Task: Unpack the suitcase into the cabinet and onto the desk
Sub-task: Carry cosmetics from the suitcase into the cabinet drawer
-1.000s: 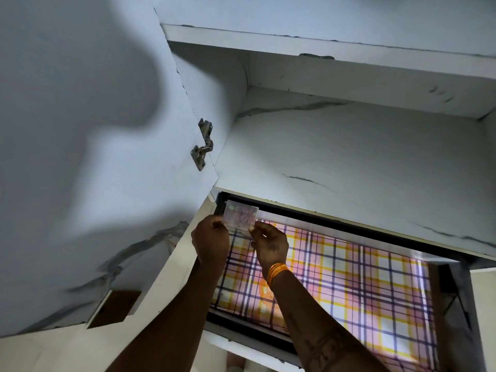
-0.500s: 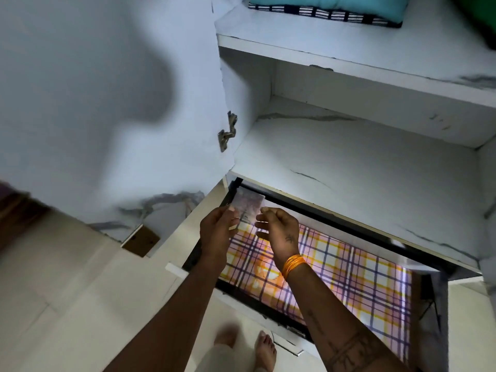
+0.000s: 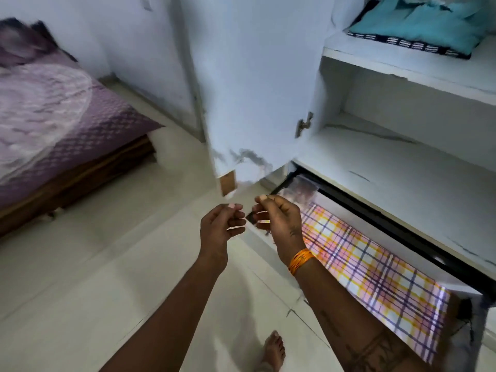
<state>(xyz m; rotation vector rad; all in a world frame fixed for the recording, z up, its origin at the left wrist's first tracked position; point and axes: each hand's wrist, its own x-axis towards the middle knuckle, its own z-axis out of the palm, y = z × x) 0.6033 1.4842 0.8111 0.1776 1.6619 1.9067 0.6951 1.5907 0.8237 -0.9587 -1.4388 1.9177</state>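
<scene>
Bare foot on pale floor tiles, bottom edge of view. Both forearms reach forward over the floor. Left hand loosely curled, fingers bent inward, nothing seen in it. Right hand just beside it, the two apart; orange bangles at the wrist; thumb and fingers drawn together, something small and dark at the fingertips, too blurred to say whether it is held. Past the right hand, an open drawer at the cabinet's base, lined with a plaid sheet in pink, yellow and purple. Small clear packet lies at the drawer's far left corner, clear of both hands. Above the drawer, a bare white shelf; open cabinet door to its left, metal hinge on its edge. Top shelf holds folded teal cloth. Far left, bed with purple patterned cover.
</scene>
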